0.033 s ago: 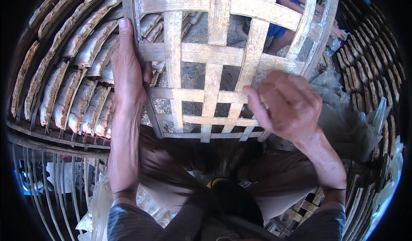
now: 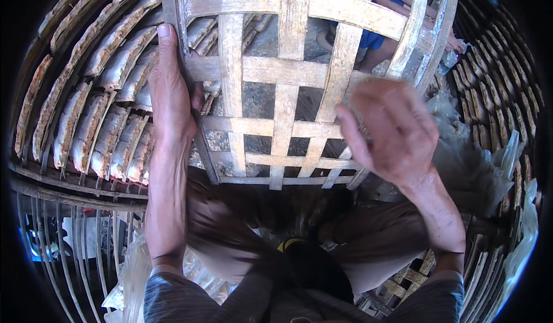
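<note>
Left hand (image 2: 171, 98) clasping lattice (image 2: 292, 69) edge, slats (image 2: 232, 52) widely gapped

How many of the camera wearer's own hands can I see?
2. The left hand holds the left edge of the woven rack, some fingers hidden behind it. The right hand, blurred, is over the rack's right side; I can't tell whether it touches.

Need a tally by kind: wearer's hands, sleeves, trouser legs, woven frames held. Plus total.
Hands: 2 (left hand, right hand, blurred)
Sleeves: 2
Trouser legs: 2
Woven frame, its edge in the left hand: 1
Total: 7
</note>
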The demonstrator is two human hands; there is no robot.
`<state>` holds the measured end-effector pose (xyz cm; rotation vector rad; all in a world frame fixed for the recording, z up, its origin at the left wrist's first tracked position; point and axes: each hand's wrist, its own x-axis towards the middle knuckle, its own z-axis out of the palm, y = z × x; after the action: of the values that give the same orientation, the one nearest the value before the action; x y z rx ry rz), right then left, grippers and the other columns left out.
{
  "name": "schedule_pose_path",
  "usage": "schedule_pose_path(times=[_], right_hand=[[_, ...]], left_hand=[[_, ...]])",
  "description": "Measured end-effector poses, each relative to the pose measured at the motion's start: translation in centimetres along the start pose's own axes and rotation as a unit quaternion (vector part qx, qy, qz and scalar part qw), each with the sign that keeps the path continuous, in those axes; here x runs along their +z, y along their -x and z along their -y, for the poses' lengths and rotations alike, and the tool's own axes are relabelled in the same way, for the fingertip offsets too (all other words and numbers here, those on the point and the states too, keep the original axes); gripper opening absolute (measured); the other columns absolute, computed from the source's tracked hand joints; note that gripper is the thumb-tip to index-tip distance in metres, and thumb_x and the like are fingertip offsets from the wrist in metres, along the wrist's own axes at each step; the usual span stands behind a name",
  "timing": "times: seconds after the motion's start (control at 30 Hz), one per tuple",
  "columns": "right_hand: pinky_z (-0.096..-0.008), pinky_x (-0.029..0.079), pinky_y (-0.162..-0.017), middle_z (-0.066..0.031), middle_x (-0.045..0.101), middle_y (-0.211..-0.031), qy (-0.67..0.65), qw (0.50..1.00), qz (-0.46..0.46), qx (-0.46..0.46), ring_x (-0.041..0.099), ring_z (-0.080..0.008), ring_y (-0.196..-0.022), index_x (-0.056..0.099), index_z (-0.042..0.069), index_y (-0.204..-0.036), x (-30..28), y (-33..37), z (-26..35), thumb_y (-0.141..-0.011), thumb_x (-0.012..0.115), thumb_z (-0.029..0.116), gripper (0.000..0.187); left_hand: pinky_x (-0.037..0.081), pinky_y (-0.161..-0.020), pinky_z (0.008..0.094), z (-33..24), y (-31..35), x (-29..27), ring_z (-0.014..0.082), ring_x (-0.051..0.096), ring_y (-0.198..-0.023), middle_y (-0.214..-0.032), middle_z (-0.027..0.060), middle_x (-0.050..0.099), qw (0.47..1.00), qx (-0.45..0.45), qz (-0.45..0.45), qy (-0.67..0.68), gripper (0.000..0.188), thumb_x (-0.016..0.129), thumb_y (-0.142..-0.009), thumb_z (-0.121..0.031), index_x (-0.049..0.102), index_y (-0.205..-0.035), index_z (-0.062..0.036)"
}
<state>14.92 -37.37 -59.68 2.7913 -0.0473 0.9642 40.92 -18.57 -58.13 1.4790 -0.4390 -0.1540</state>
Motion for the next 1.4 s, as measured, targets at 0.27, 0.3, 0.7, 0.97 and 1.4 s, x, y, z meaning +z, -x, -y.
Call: schedule_pose_path(times=[0.27, 0.3, 0.7, 0.97, 1.4], right_hand=[[-0.0651, 0.02, -0.129, -0.0223, 0.046, -0.164, 0.023, 0.999, 0.042, -0.019, 0.035, -0.0347, -0.159, 0.058, 0.002, -0.15, 3.0, -1.6, 2.9, -0.101, 0.057, 0.063, 0.078], [-0.0649, 0.022, -0.128, -0.0223, 0.051, -0.159, 0.028, 0.995, 0.053, -0.077, 0.04, -0.0348, -0.156, 0.062, 0.002, -0.145, 3.0, -1.1, 3.1, -0.102, 0.058, 0.061, 0.073], [-0.0641, 0.015, -0.13, -0.0144, 0.029, -0.175, 0.054, 0.998, 0.027, -0.015, 0.02, -0.028, -0.165, 0.047, 0.004, -0.159, 3.6, -4.4, 1.0, -0.087, 0.075, 0.056, 0.094], [-0.0608, 0.021, -0.13, -0.0188, 0.041, -0.169, -0.06, 0.972, 0.095, -0.207, 0.033, -0.0338, -0.16, 0.055, 0.002, -0.153, 4.8, 0.4, 0.1, -0.098, 0.067, 0.054, 0.077], [-0.0678, 0.024, -0.126, -0.0349, 0.039, -0.162, -0.124, 0.893, 0.394, 0.179, 0.037, -0.0351, -0.158, 0.054, 0.0, -0.151, 1.3, -4.0, 3.1, -0.097, 0.072, 0.051, 0.077]], left_hand=[[0.022, -0.039, 0.0249, -1.0, -1.3, -1.3, 0.0058, 0.031, -0.038, -0.058, -0.0062, 0.041, 0.999, 0.038, -0.011, 0.034, 0.063, 0.055, -0.103, -0.072, 0.061, -0.114, -0.0108], [0.023, -0.039, 0.0249, -1.1, -1.6, -1.6, 0.0058, 0.031, -0.038, -0.057, -0.0063, 0.041, 0.999, 0.045, -0.017, 0.026, 0.063, 0.055, -0.102, -0.072, 0.061, -0.113, -0.0108], [0.025, -0.036, 0.0236, -0.3, -1.8, -2.3, 0.0056, 0.036, -0.037, -0.058, -0.0053, 0.046, 0.998, 0.064, -0.011, 0.016, 0.066, 0.056, -0.101, -0.073, 0.061, -0.095, -0.0084], [0.024, -0.039, 0.0248, -0.7, -1.9, -2.5, 0.0072, 0.037, -0.039, -0.051, -0.005, 0.041, 0.995, 0.088, -0.047, -0.031, 0.076, 0.052, -0.098, -0.082, 0.062, -0.088, -0.0074], [0.027, -0.042, 0.0268, -1.8, 0.0, 2.4, 0.0075, 0.039, -0.041, -0.048, -0.0028, 0.041, 0.989, 0.133, -0.004, -0.06, 0.072, 0.051, -0.103, -0.074, 0.065, -0.084, -0.0058]])
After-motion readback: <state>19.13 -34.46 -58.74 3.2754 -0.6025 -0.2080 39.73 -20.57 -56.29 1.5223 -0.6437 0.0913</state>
